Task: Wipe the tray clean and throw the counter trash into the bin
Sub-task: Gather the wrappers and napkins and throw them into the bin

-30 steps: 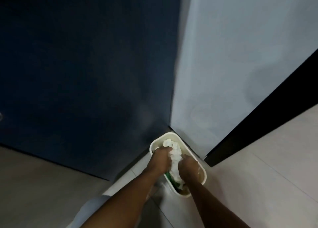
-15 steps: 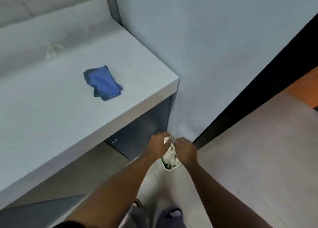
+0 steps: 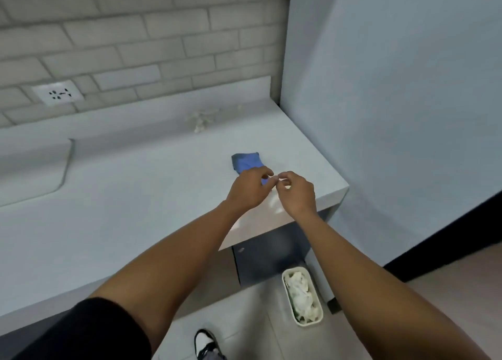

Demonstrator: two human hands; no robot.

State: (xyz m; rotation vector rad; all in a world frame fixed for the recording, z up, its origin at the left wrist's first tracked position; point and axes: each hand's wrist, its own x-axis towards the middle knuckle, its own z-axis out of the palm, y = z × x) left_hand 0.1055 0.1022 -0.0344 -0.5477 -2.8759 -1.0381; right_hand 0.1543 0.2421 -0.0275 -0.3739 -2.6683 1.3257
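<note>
Both hands are now lifting from the bin (image 3: 302, 323) to counter height. Left hand (image 3: 248, 190) and right hand (image 3: 297, 194) are hovering with loosely curled fingertips meeting, gripping nothing visible, over the blue cloth (image 3: 246, 163) lying on the counter (image 3: 135, 196); the paper-filled bin is sitting on the floor below.

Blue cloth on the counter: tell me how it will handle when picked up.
The blue cloth lies crumpled in soft folds, so it will probably hang limp rather than hold its shape. It looks thin and small beside the left hand, so likely light. Flat on the counter, it should not roll or tip.
</note>
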